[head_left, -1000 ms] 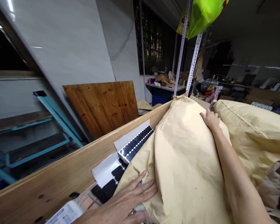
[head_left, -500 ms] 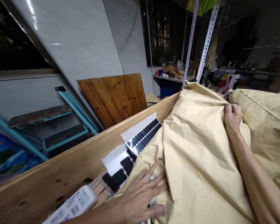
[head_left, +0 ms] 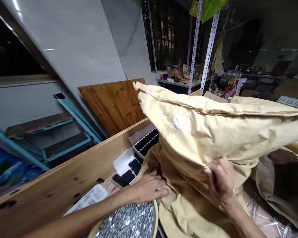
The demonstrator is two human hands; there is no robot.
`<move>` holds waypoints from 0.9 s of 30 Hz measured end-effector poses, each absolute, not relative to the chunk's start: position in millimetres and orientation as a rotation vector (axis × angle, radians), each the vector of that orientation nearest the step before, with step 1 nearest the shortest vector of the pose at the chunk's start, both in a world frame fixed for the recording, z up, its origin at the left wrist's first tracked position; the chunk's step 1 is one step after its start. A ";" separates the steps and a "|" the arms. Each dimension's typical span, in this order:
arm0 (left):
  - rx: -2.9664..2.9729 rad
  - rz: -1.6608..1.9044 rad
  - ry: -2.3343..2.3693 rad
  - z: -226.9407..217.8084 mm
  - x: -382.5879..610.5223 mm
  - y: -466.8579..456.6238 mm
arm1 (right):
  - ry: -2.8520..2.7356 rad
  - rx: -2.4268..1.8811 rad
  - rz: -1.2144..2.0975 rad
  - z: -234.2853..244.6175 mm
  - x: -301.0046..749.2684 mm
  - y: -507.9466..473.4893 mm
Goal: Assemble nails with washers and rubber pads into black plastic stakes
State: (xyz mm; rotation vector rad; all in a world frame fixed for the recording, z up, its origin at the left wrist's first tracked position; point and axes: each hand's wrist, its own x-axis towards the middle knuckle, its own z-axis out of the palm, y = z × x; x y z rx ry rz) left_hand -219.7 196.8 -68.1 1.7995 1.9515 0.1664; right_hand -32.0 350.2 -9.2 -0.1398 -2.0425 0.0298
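My right hand [head_left: 221, 178] grips the edge of a large tan cloth [head_left: 183, 145], its fingers wrapped round the fold. The cloth is raised in a broad flap, with a small white patch [head_left: 181, 122] on it. My left hand [head_left: 150, 186] is closed on the lower left folds, just above a round container [head_left: 156, 218] full of small shiny metal pieces [head_left: 129, 221]. Its fingertips are partly hidden. To its left lie sheets of black stickers [head_left: 126, 178] and a white labelled packet [head_left: 93, 198].
A wooden side wall [head_left: 64, 175] runs along the left. Loose screw-like metal parts [head_left: 268, 218] lie at the lower right, beside an opened paper bag [head_left: 270, 185]. Behind are a brown wooden board [head_left: 114, 102], a blue step frame [head_left: 67, 135] and white perforated posts [head_left: 210, 53].
My right hand has pulled the cloth up and over to the left, uncovering metal parts at the right. My left hand went from spread fingers to closed; the container of metal pieces now shows.
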 end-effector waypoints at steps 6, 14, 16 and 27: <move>1.298 0.877 1.954 -13.1 -251.3 192.8 | -2.202 -0.284 0.000 -11.6 -4.1 325.7; 1.300 1.647 1.845 79.3 -235.1 208.6 | -2.337 -0.145 -0.283 9.4 4.3 314.7; 1.270 1.711 1.775 82.0 -235.0 210.3 | -2.356 -0.114 -0.266 14.9 6.3 314.5; 1.005 2.104 1.626 68.9 -264.0 238.0 | -2.354 -0.374 -0.358 32.0 20.2 317.5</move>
